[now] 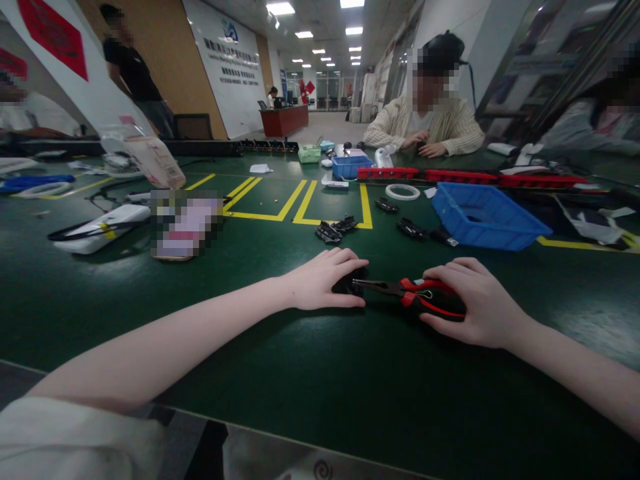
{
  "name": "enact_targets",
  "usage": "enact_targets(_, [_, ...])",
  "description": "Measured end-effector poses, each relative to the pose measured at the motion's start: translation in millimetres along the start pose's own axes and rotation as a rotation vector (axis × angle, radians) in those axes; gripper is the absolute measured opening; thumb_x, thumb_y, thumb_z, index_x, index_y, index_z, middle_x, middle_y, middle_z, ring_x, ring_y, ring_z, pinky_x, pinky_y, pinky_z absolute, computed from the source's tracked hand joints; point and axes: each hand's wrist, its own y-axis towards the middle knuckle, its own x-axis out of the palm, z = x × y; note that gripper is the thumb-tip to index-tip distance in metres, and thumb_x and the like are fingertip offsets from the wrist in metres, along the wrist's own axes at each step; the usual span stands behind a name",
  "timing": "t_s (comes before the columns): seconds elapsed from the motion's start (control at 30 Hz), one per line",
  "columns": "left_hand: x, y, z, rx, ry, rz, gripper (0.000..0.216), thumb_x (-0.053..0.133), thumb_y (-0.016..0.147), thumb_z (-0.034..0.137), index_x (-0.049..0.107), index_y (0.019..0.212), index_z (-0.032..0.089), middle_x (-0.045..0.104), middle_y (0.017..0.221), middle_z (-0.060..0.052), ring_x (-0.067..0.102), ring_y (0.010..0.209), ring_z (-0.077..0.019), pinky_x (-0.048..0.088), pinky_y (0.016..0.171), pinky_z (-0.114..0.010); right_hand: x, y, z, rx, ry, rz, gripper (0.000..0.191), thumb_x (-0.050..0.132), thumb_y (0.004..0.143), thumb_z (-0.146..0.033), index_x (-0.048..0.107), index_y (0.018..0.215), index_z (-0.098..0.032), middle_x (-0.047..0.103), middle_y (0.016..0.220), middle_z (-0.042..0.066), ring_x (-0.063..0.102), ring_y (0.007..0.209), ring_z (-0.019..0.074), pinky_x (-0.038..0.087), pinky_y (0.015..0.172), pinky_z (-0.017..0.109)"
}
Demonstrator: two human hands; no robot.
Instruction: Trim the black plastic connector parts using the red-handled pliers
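My left hand (pixel 327 280) is closed around a small black part (pixel 349 283) low over the green tabletop (pixel 300 373). Much of that part is hidden by the fingers, so its kind does not show. My right hand (pixel 473 303) grips long-nose pliers (pixel 407 291) by their red and black handles. The pliers' jaws point left, and their tips meet the black part between my left thumb and fingers. Beyond my hands lie several similar black parts (pixel 329 232), in a cluster and singly.
A blue bin (pixel 487 217) stands right of centre, near a white ring (pixel 403 192). At left are a phone (pixel 185 228), a white device with a black strap (pixel 103 228) and a tilted bottle (pixel 155 160). A person (pixel 425 127) sits across the table behind red strips (pixel 460 177).
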Motion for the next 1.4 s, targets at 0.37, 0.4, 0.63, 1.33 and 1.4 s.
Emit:
enact_targets(0.37, [-0.2,0.0,0.2,-0.002,0.032,-0.025,0.068,0.057,0.086,0.052,0.039,0.138,0.011,0.049,0.126,-0.013,0.048,0.109,-0.0257,0.040,0.096,-0.038,-2.0,0.7,-2.0,-0.070,-0.075,0.011,0.045,0.059,0.077,-0.048,0.056,0.106,-0.014,0.066,0.089,0.010,0.061,0.077,0.0244,0.042,0.083,0.045])
enact_targets(0.4, [-0.5,0.1,0.4,-0.003,0.034,-0.027,0.068,0.057,0.087,0.052,0.039,0.138,0.011,0.049,0.126,-0.013,0.048,0.109,-0.0256,0.040,0.095,-0.038,-2.6,0.8,-2.4,-0.080,-0.085,0.012,0.045,0.059,0.077,-0.048,0.056,0.106,-0.013,0.067,0.090,0.011,0.061,0.078,0.0248,0.042,0.083,0.046])
enact_targets(0.63, [-1.0,0.3,0.0,0.002,0.036,-0.021,0.069,0.057,0.086,0.052,0.039,0.138,0.012,0.050,0.125,-0.013,0.049,0.108,-0.0257,0.041,0.094,-0.038,-5.5,1.7,-4.6,-0.134,-0.154,0.005,0.046,0.058,0.079,-0.050,0.059,0.103,-0.010,0.067,0.086,0.012,0.061,0.076,0.0250,0.042,0.082,0.045])
enact_targets(1.33, [0.7,0.0,-0.7,0.018,0.035,0.008,0.069,0.060,0.084,0.052,0.042,0.136,0.012,0.051,0.125,-0.013,0.050,0.108,-0.0259,0.041,0.094,-0.039,-1.2,-0.4,-1.5,-0.087,-0.103,0.045,0.045,0.059,0.079,-0.050,0.057,0.105,-0.013,0.068,0.087,0.009,0.062,0.076,0.0228,0.040,0.086,0.045])
enact_targets(1.4, [0.6,0.2,-0.7,0.016,0.039,0.002,0.069,0.059,0.085,0.052,0.041,0.137,0.012,0.050,0.126,-0.013,0.050,0.108,-0.0259,0.041,0.094,-0.038,-0.8,-0.8,-1.3,-0.092,-0.099,0.051,0.045,0.059,0.080,-0.049,0.057,0.105,-0.013,0.068,0.088,0.010,0.062,0.076,0.0231,0.040,0.086,0.045])
